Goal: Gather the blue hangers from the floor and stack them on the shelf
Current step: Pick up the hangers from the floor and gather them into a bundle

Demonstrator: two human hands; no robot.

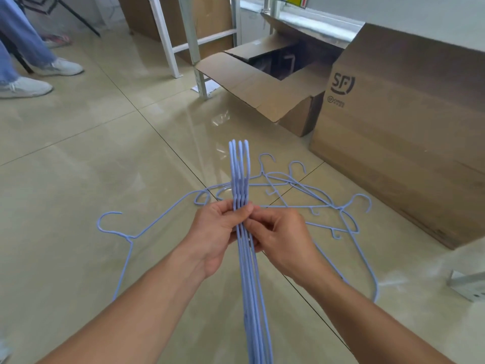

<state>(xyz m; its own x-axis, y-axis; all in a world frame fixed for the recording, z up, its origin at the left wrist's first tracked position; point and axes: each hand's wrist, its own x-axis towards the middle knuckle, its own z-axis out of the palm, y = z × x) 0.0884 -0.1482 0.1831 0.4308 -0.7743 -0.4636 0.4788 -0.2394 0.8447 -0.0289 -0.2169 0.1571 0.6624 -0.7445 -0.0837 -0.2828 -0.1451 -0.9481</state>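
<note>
1. At the centre of view, the left hand [215,232] and right hand [278,240] are both closing around a bundle of blue hangers [240,177], held edge-on above the floor [78,166].
2. Loose hangers [309,198] are lying at one to three o'clock, one more [123,235] at nine.
3. Judgement: squaring the bundle's ends before reaching again is keeping hooks from snagging.

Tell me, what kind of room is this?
Probably a storeroom or workroom. Big cardboard boxes stand on the shiny tiled floor beside a white metal rack, and blue hangers lie scattered while both hands bundle more.
</note>
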